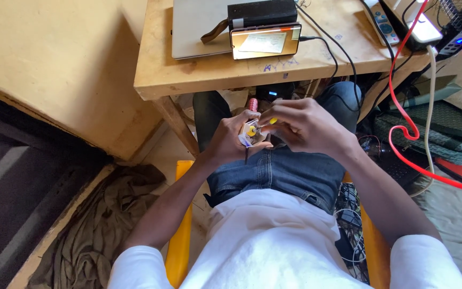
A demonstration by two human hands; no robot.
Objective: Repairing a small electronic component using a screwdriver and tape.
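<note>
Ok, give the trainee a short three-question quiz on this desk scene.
1. True or false: both hands meet at the small yellow-tipped part over the lap.
2. The phone on the wooden table lies on: A) a closed laptop B) the floor C) a chair.
3. What colour is the looping cable at the right?

Key: 1 true; 2 A; 3 red.

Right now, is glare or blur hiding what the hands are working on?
Head view: the left hand and right hand are sharp and evenly lit, but the small yellow part sits in shade under the table; glare only on the phone screen.
</note>
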